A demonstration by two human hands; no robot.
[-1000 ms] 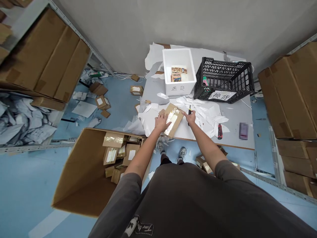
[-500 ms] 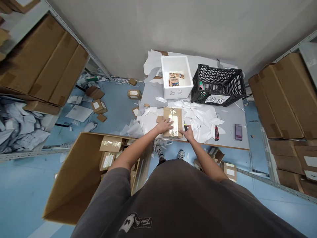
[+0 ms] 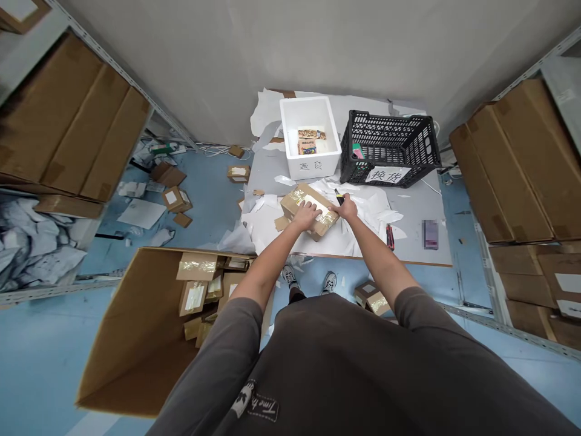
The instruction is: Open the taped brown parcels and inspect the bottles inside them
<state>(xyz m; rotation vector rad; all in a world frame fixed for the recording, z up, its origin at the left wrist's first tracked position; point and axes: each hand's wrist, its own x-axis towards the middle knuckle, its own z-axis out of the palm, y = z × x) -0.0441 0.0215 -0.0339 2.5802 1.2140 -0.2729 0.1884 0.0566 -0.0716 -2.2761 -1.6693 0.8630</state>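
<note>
A taped cardboard box (image 3: 325,221) with a white label sits at an angle on crumpled white paper near the table's front edge. My left hand (image 3: 307,215) rests on its top with the fingers spread. At the box's right end is my right hand (image 3: 345,207), closed around a yellow and black cutter (image 3: 339,197) whose tip points up and away. Part of that hand touches the box. Further right on the table lies a red and black tool (image 3: 390,237).
Behind the box stand a white foam bin (image 3: 313,166) with small packets and a black crate (image 3: 390,151). A blurred phone-like item (image 3: 430,235) lies at right. A large open carton (image 3: 136,327) of boxes stands at lower left. Shelves (image 3: 100,51) flank the table.
The box has turned from straight to diagonal, its far end swung left. Both hands have moved with it, and the left still lies on top. The camera view has shifted slightly.
</note>
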